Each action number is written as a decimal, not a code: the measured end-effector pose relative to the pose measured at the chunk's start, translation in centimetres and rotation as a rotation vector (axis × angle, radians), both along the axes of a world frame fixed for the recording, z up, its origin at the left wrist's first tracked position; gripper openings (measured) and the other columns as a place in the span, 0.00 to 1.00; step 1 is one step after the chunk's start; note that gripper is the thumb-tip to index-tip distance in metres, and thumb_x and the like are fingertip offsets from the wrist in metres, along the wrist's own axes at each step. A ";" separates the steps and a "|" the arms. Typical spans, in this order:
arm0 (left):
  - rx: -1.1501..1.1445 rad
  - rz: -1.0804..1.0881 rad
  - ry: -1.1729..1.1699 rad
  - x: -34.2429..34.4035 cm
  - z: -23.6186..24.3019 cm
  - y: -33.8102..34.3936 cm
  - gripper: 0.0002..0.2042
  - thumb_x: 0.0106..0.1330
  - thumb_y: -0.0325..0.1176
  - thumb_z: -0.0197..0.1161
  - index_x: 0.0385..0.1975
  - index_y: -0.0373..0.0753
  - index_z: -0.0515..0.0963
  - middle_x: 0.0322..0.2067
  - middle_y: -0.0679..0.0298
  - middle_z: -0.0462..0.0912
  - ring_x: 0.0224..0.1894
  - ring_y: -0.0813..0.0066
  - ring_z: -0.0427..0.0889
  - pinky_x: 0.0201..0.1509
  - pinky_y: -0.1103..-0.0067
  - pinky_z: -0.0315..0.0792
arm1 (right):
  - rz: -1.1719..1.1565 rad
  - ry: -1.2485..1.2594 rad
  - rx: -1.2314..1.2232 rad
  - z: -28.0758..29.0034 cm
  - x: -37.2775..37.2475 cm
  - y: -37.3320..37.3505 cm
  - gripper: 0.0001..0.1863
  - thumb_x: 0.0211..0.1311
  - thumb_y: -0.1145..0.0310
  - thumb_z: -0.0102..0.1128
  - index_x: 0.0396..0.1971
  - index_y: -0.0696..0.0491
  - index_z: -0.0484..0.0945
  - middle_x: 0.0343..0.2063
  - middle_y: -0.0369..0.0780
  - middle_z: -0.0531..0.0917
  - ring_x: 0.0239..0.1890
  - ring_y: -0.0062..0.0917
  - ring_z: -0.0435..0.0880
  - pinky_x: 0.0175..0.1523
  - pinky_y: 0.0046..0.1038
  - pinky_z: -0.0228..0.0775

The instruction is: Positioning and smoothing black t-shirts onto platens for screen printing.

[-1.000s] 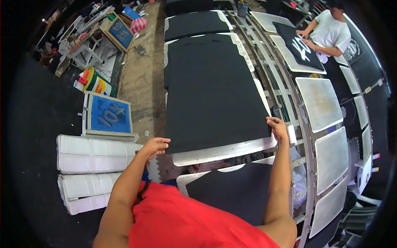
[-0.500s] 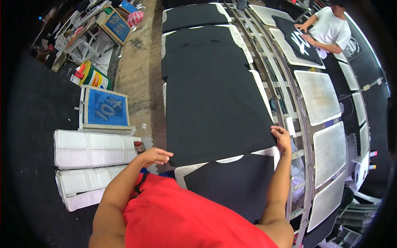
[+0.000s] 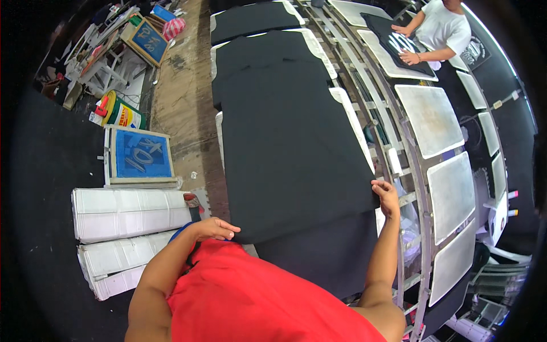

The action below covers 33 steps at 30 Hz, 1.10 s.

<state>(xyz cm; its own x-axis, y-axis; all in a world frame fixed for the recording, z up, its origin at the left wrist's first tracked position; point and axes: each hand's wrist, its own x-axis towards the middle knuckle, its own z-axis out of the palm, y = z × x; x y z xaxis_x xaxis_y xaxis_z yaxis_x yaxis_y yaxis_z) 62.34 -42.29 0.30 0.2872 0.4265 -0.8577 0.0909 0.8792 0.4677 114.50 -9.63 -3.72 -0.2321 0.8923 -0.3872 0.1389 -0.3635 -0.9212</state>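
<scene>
A black T-shirt [image 3: 290,142] stretches away from me over a white-edged board [image 3: 343,105]. My left hand [image 3: 216,229] pinches its near left corner, thumb and fingers pressed together. At the near right corner, my right hand [image 3: 386,196] grips the hem in the same way. The cloth between both hands lies nearly flat, with small creases toward its far end. Just below the hem, another black cloth [image 3: 319,256] covers the nearest board, partly hidden by my red shirt.
A metal rail frame [image 3: 407,171] runs along the right, with bare white boards [image 3: 450,191] beyond it. A co-worker [image 3: 441,31] presses a printed black garment [image 3: 393,43] there. On the left are white cartons [image 3: 134,214], a blue screen frame [image 3: 142,154] and a green bucket [image 3: 122,111].
The T-shirt's near hem has come closer to me with both hands, hiding most of the white board edge below it. The co-worker's hands have moved on the printed garment.
</scene>
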 end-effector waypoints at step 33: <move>-0.035 -0.523 -0.023 5.5 1.7 -1.4 0.19 0.67 0.48 0.59 0.51 0.45 0.81 0.48 0.64 0.83 0.50 0.73 0.80 0.57 0.78 0.70 | -0.097 -0.108 -0.050 0.6 6.0 -8.5 0.09 0.57 0.77 0.63 0.38 0.59 0.81 0.31 0.31 0.80 0.33 0.14 0.75 0.42 0.16 0.65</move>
